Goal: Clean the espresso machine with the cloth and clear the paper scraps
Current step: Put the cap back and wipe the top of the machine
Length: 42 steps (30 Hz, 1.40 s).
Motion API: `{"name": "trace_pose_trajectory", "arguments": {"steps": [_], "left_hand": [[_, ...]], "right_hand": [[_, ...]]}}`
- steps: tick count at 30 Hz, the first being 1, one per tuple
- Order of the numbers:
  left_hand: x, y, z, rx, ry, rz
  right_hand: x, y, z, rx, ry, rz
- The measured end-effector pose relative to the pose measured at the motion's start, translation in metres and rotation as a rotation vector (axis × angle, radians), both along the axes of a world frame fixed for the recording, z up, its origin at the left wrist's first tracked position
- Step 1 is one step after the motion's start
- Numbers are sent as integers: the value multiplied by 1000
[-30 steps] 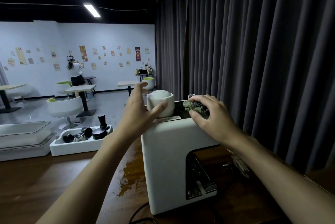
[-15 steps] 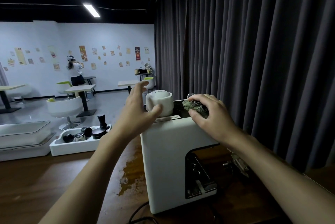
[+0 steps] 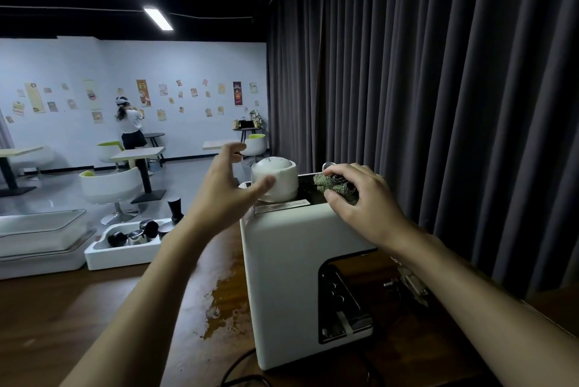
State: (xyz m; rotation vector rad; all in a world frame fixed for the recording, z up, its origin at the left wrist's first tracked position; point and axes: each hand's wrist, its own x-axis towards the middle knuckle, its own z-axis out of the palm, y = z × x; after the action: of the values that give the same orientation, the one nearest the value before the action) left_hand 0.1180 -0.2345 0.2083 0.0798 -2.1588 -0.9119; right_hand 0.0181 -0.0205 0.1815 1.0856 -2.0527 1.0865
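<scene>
The white espresso machine stood on the wooden counter. On its top, the left hand, fingers spread, had closed in over the last second, thumb now touching the white cap. The right hand stayed bunched around the green cloth, so wiping seemed paused there. No paper scraps showed.

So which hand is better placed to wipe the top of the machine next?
The right hand: it already presses the cloth onto the espresso machine top. The left hand is open, thumb at the white knob.
</scene>
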Motion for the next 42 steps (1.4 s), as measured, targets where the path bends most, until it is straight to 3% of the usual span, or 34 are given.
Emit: {"name": "trace_pose_trajectory", "arguments": {"steps": [6, 11, 16, 22, 36, 42], "left_hand": [[-5, 15, -2, -72, -20, -38], [3, -7, -2, -11, 6, 21], [-4, 7, -7, 10, -48, -49], [5, -17, -1, -70, -40, 64], [-1, 8, -4, -19, -101, -50], [3, -3, 2, -24, -113, 50]], "right_hand": [[-2, -1, -1, 2, 3, -5], [-3, -1, -1, -1, 7, -1], [-3, -1, -1, 5, 14, -14], [-3, -2, -1, 5, 12, -13], [-1, -1, -1, -5, 14, -14], [0, -1, -1, -8, 17, -11]]}}
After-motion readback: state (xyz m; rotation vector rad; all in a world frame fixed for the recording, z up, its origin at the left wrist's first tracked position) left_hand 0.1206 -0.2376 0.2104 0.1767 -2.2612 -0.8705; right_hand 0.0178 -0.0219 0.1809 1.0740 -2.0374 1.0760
